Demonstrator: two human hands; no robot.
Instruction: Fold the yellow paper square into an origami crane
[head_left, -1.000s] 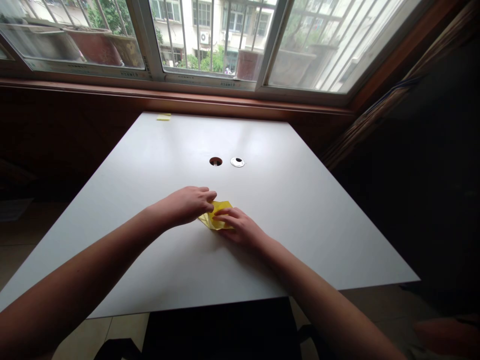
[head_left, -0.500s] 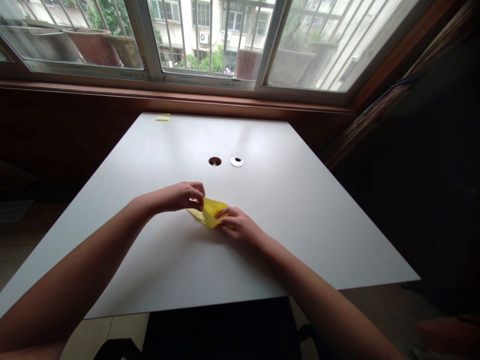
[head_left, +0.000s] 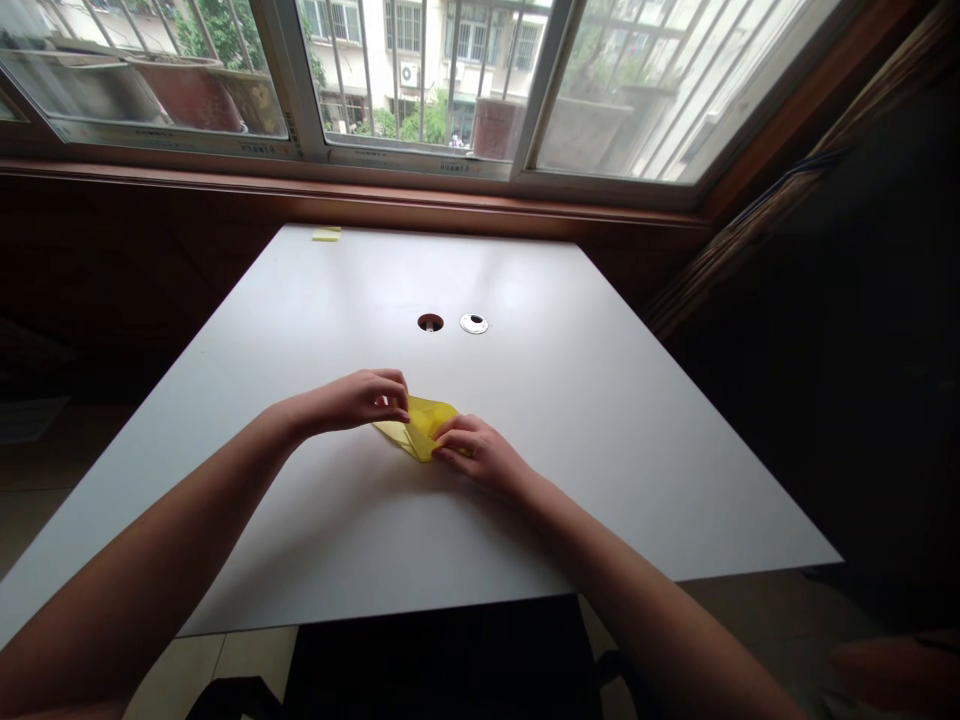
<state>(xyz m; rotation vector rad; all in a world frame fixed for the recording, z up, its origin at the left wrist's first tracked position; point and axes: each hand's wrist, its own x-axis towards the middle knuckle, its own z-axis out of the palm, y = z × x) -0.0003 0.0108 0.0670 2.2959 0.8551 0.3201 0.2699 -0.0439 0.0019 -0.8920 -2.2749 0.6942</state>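
A sheet of yellow paper [head_left: 421,422], partly folded, lies on the white table [head_left: 315,530] between my two hands. My left hand [head_left: 379,396] pinches its upper left part between thumb and fingers. At the paper's right side, my right hand [head_left: 480,450] has its fingertips closed on the edge, and these fingers cover the right corner. One flap stands raised in the middle, while a paler layer shows at the lower left.
A small yellow paper pad [head_left: 326,235] lies at the table's far left corner. Beyond my hands are a round cable hole [head_left: 430,323] and its loose cover [head_left: 474,323]. A black chair [head_left: 442,660] stands at the near edge, and a window [head_left: 420,80] is behind the table.
My left hand has dipped slightly, its fingers closer together on the paper. My right fingers have shifted a little along the paper's edge; the paper has barely moved.
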